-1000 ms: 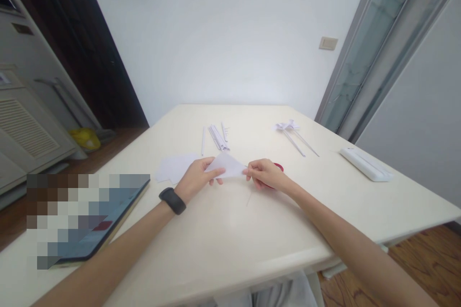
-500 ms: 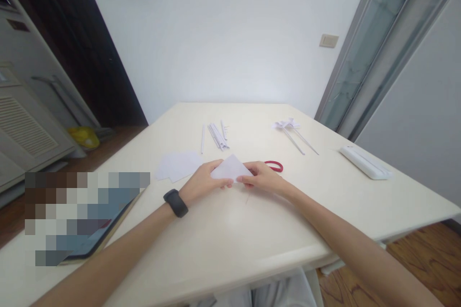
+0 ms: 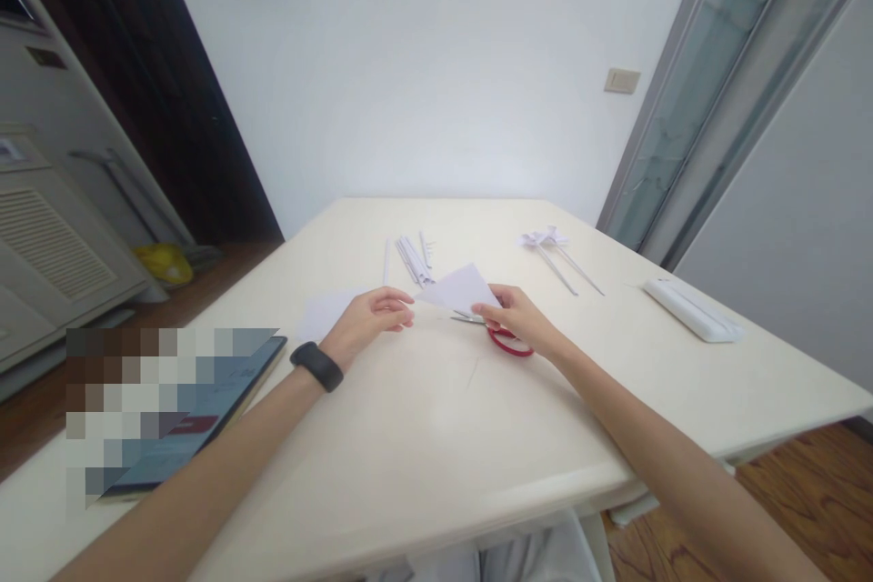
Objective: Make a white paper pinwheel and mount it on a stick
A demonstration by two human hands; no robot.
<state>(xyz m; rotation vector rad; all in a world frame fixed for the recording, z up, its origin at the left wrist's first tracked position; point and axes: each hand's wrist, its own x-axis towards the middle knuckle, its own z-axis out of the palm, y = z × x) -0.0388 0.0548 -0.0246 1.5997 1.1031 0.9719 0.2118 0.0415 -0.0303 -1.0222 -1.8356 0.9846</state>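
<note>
A: Quick one: what's in the R hand point(image 3: 519, 316)?
B: White paper piece point(image 3: 460, 288). Thumb and fingers pinch its R corner; the far corner points up and away, the thin tip points L.
A: And the L hand point(image 3: 368, 314)?
B: Fingers loosely curled, slightly spread, not gripping. They're right by the paper's L tip; can't tell from here if they touch it. Black wristband point(image 3: 317, 366) on that wrist.
A: Under the R hand?
B: Scissors point(image 3: 505, 349), red handles, on the tabletop point(image 3: 409, 436). Blades aim L, just below the paper's near edge in view.
A: Further out?
B: Flat white sheets point(image 3: 324, 312) behind the L hand, partly covered by it. Bundle of rolled paper sticks point(image 3: 415, 261) beyond the paper, w/ a single stick point(image 3: 386, 262) to its L.
A: R side?
B: Paper pinwheels point(image 3: 544, 238) on sticks, toward the back. White case point(image 3: 692, 309) near the R edge.
A: Far L?
B: Tablet point(image 3: 232, 386), screen partly pixelated, next to the L forearm. Light switch point(image 3: 622, 81) on the back wall point(image 3: 436, 64), upper R.
</note>
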